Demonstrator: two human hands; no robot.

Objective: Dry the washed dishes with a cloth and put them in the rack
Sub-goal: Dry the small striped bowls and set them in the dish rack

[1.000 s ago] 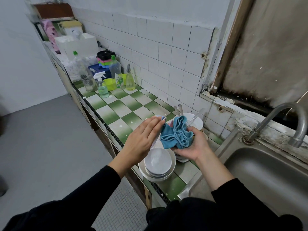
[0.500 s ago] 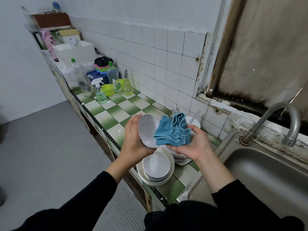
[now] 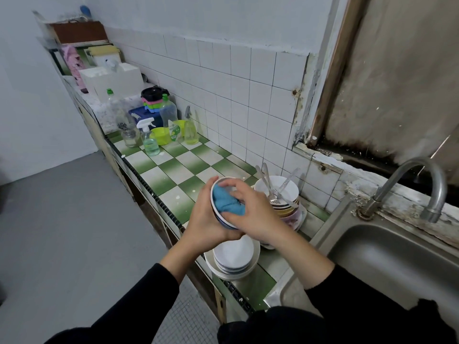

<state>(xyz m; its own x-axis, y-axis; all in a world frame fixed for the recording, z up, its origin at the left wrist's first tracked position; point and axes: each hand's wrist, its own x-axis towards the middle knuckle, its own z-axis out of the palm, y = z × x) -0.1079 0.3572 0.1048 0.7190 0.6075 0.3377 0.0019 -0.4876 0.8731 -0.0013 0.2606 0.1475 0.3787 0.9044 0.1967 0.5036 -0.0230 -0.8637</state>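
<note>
My left hand (image 3: 206, 223) cups a small white bowl with a blue rim (image 3: 215, 187), tilted on its side over the counter. Inside the bowl my right hand (image 3: 258, 214) presses a bunched blue cloth (image 3: 227, 202). Just below the hands sits a stack of white bowls on a plate (image 3: 233, 259). Behind my right hand stands a second pile of bowls (image 3: 285, 202) with forks and spoons (image 3: 270, 184) in the top one. No rack is in view.
The green-and-white checked counter (image 3: 173, 170) runs away to the left. Spray bottles, a jar and a yellow-green bowl (image 3: 161, 135) crowd its far end. A steel sink (image 3: 387, 259) with a curved tap (image 3: 419, 184) lies to the right. The counter edge drops to a grey floor.
My left hand lifted a bowl from the stack and tilted it. My right hand brought the blue cloth from beside the bowl into it.
</note>
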